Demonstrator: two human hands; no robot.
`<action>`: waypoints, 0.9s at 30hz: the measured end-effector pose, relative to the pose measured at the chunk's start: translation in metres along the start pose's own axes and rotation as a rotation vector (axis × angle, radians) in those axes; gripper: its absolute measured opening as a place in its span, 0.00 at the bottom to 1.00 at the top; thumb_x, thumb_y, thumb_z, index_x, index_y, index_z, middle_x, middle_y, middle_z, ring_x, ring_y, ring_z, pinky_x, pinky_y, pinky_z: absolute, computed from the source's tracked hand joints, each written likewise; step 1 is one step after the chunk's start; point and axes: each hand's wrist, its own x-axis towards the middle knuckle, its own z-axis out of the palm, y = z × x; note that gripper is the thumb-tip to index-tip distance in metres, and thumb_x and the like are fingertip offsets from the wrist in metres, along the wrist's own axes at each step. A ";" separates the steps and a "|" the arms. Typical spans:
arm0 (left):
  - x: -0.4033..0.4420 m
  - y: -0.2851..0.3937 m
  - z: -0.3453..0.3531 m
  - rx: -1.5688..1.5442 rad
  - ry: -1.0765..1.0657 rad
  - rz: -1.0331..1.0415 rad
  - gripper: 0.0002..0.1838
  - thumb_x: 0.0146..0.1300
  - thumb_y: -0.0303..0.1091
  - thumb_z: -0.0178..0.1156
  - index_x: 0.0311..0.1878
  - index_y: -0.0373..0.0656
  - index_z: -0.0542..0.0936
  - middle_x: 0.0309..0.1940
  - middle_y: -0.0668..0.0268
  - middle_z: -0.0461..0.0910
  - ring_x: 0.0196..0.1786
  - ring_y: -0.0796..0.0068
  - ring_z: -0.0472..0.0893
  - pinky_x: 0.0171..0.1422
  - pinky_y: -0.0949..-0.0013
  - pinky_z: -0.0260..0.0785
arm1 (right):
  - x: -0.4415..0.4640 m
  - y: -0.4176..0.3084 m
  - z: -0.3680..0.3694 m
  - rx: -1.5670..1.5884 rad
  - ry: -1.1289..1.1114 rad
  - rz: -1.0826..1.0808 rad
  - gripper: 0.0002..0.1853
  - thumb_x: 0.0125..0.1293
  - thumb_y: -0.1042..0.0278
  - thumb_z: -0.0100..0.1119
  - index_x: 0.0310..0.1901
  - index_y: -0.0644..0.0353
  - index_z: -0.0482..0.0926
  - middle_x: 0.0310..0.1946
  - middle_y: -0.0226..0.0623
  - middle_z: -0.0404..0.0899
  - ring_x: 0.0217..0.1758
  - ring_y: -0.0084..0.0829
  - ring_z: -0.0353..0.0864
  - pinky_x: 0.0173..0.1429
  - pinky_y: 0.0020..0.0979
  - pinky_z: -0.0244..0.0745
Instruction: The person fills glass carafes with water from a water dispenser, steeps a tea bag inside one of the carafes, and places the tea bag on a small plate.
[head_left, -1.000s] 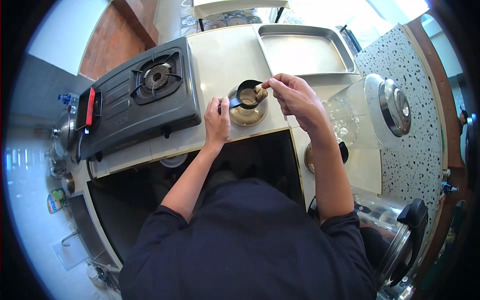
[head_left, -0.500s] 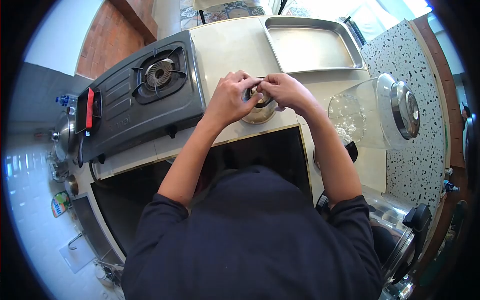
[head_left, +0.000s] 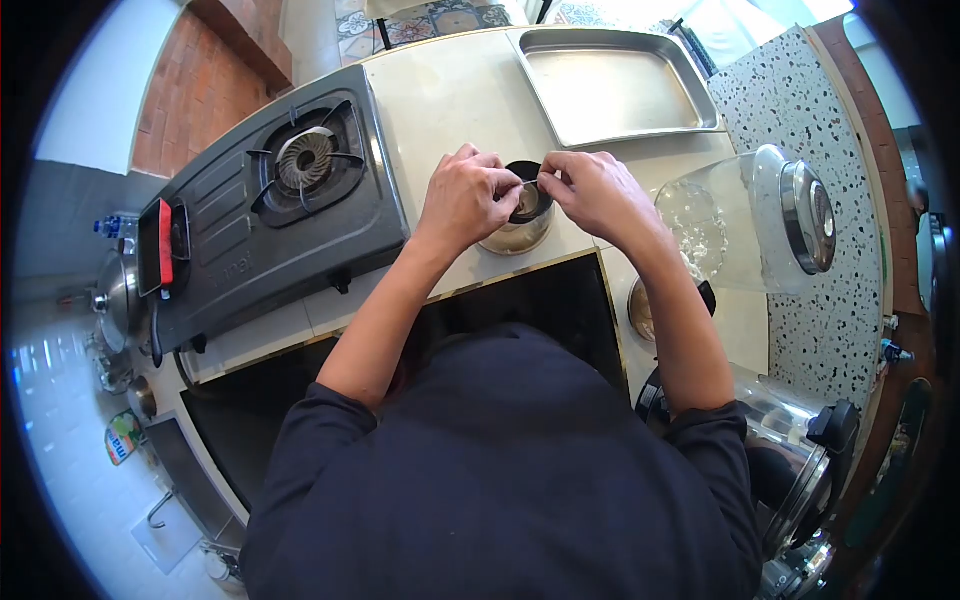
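Both my hands meet above a round container (head_left: 516, 238) with a wide black rim, which stands at the counter's front edge. Thumb and fingers of my left hand (head_left: 468, 196) are pinched together at the left of the rim. On the opposite side, my right hand (head_left: 597, 190) pinches in the same way. A thin, short, pale strand (head_left: 530, 182) seems to stretch between the two sets of fingertips; its kind is too small to make out. Part of the container's opening shows below the fingers, with something brownish inside.
Left of my hands stands a black gas stove (head_left: 230, 215) with one burner visible. A metal tray (head_left: 618, 133) lies at the back. To the right, a clear jar with a metal lid (head_left: 808, 218) lies on its side. A lidded glass-and-metal vessel (head_left: 790, 440) stands nearer me.
My hands have drawn slightly apart, and more of the black rim and opening now shows between them. The thin strand has come into sight between the fingertips. The view has shifted slightly.
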 end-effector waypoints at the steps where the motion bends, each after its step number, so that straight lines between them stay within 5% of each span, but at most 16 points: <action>1: 0.000 -0.001 0.000 0.005 -0.022 -0.012 0.08 0.63 0.37 0.74 0.43 0.49 0.96 0.36 0.66 0.89 0.46 0.61 0.83 0.58 0.58 0.78 | 0.001 -0.003 0.001 -0.014 -0.001 0.003 0.15 0.75 0.58 0.64 0.47 0.61 0.91 0.42 0.53 0.91 0.50 0.57 0.90 0.59 0.52 0.82; 6: -0.006 0.004 -0.010 -0.065 0.044 -0.067 0.15 0.66 0.36 0.73 0.55 0.51 0.94 0.34 0.63 0.87 0.43 0.62 0.83 0.55 0.57 0.78 | 0.013 0.001 0.021 -0.114 -0.011 -0.017 0.13 0.75 0.60 0.63 0.47 0.59 0.91 0.40 0.53 0.91 0.47 0.57 0.90 0.56 0.53 0.83; 12: -0.035 0.022 -0.037 -0.147 0.251 -0.166 0.20 0.67 0.32 0.74 0.62 0.55 0.92 0.26 0.67 0.76 0.28 0.70 0.75 0.36 0.64 0.72 | 0.034 0.031 0.070 -0.281 -0.012 -0.106 0.08 0.70 0.67 0.62 0.40 0.58 0.90 0.37 0.51 0.91 0.44 0.56 0.92 0.51 0.53 0.85; 19: -0.091 0.028 -0.053 -0.106 0.385 -0.022 0.19 0.58 0.21 0.73 0.53 0.47 0.94 0.18 0.70 0.66 0.19 0.75 0.65 0.26 0.65 0.61 | 0.033 0.022 0.058 -0.285 0.024 -0.180 0.08 0.71 0.69 0.62 0.42 0.58 0.89 0.39 0.48 0.91 0.45 0.53 0.92 0.49 0.52 0.84; 27: -0.144 0.014 -0.039 -0.012 0.253 0.096 0.12 0.55 0.26 0.75 0.43 0.47 0.93 0.17 0.69 0.70 0.17 0.68 0.73 0.25 0.62 0.65 | 0.031 0.015 0.051 -0.282 0.045 -0.205 0.09 0.73 0.63 0.65 0.44 0.54 0.92 0.39 0.43 0.91 0.45 0.51 0.91 0.51 0.51 0.83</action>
